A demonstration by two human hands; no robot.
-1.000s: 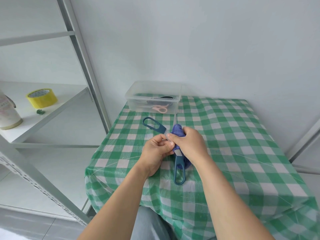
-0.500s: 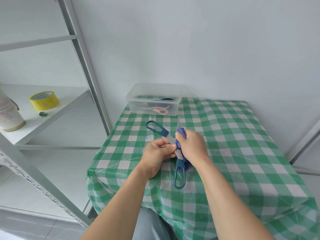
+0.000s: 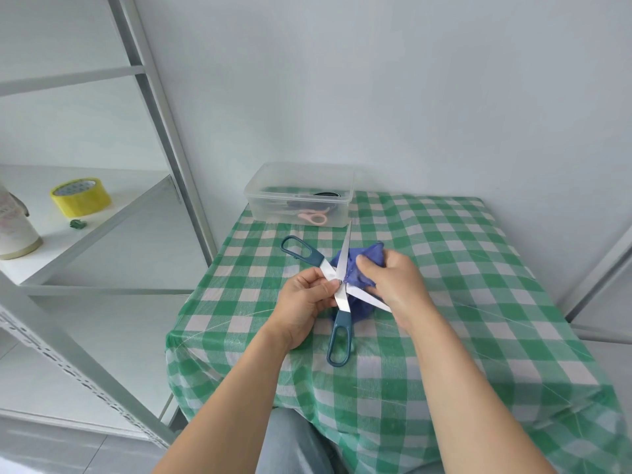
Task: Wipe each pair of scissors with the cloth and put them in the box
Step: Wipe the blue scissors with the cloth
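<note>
Teal-handled scissors (image 3: 337,336) are spread wide open above the table. My left hand (image 3: 304,299) pinches them at the pivot between thumb and fingers. My right hand (image 3: 390,283) grips a bunched blue cloth (image 3: 359,265) between the two blades; one blade points up toward the box, the other runs right under my right hand. A clear plastic box (image 3: 273,196) stands at the table's far left edge and holds pink-handled scissors (image 3: 314,218) and a dark pair.
The table (image 3: 461,302) has a green-and-white checked cover and stands against a white wall. A white metal shelf (image 3: 113,213) to the left carries a yellow tape roll (image 3: 80,196), a small green object (image 3: 77,224) and a white container (image 3: 13,230).
The scissors have opened wider. My right hand and the cloth have slid right, uncovering the pivot and both blades. The view has shifted slightly.
</note>
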